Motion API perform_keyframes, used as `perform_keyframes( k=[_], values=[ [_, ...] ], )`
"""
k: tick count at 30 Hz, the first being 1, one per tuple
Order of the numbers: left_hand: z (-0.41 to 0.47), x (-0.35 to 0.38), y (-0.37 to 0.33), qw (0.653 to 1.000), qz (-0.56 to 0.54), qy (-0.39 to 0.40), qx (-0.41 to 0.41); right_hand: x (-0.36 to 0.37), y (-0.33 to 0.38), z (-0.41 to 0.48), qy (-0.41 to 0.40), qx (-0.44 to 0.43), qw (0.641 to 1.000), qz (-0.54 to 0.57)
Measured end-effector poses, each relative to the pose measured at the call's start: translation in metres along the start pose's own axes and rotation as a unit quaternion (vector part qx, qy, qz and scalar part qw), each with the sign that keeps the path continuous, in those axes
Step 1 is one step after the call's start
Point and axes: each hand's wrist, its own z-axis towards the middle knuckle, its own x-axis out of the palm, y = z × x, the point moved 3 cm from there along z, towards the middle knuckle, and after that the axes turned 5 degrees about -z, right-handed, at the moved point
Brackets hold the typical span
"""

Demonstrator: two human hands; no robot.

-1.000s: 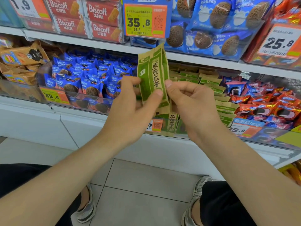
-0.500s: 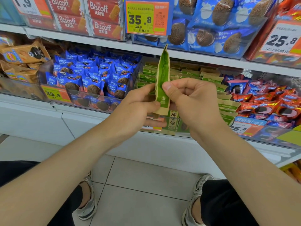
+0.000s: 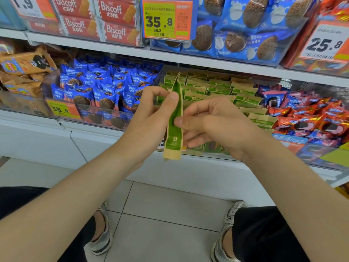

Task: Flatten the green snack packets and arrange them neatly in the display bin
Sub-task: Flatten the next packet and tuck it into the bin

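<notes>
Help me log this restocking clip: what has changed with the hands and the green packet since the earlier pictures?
The green packet turned from face-on to edge-on, staying upright. The left hand slid its thumb up towards the top. The right hand still pinches it mid-height, and the packets in the bin have not moved.

White shelf (image 3: 28,133), display bin (image 3: 211,151), green packets (image 3: 217,88)

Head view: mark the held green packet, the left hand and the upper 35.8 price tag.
green packet (image 3: 174,132): head view, green face, lower half.
left hand (image 3: 149,120): head view, back of the hand.
upper 35.8 price tag (image 3: 159,21): head view, yellow panel at the digits.
</notes>
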Motion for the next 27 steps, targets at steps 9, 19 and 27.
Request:
perform_keyframes(
  k=[9,19,27],
  values=[
    [0.000,0.006,0.005,0.998,-0.018,0.050,-0.017,-0.001,-0.008,0.011,-0.199,-0.075,0.975,-0.070],
    [-0.002,0.001,0.003,0.995,-0.045,0.079,-0.027,0.000,-0.016,0.018,-0.185,-0.054,0.981,0.013],
    [0.007,-0.007,0.014,0.996,0.058,0.063,0.020,-0.004,-0.009,0.013,-0.183,-0.047,0.981,-0.031]
  ],
)
